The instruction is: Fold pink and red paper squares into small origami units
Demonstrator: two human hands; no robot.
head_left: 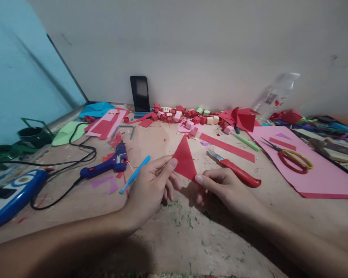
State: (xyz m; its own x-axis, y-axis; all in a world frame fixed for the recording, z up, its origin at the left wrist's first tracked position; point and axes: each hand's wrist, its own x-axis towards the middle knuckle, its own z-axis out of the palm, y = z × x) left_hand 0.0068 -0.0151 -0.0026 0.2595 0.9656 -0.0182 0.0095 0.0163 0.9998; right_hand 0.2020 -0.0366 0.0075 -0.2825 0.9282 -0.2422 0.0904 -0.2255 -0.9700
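Observation:
A red paper triangle (185, 159) is held up between my two hands above the table, one point upward. My left hand (153, 183) pinches its left side between thumb and fingers. At the lower right corner, my right hand (220, 186) is closed on the same paper. Just beyond my right hand lies a utility knife (240, 173) with a red handle and its blade out. A light blue stick-like tool (135, 174) rests close to my left hand. Farther left is a blue glue gun (107, 165) with a small red light showing.
Small folded paper cubes (188, 116) are heaped along the wall by a leaning phone (140, 94). Scissors (295, 159) lie on pink paper (316, 181) at right. A black cord (58, 204) loops at left. A plastic bottle (278, 94) leans at the back right.

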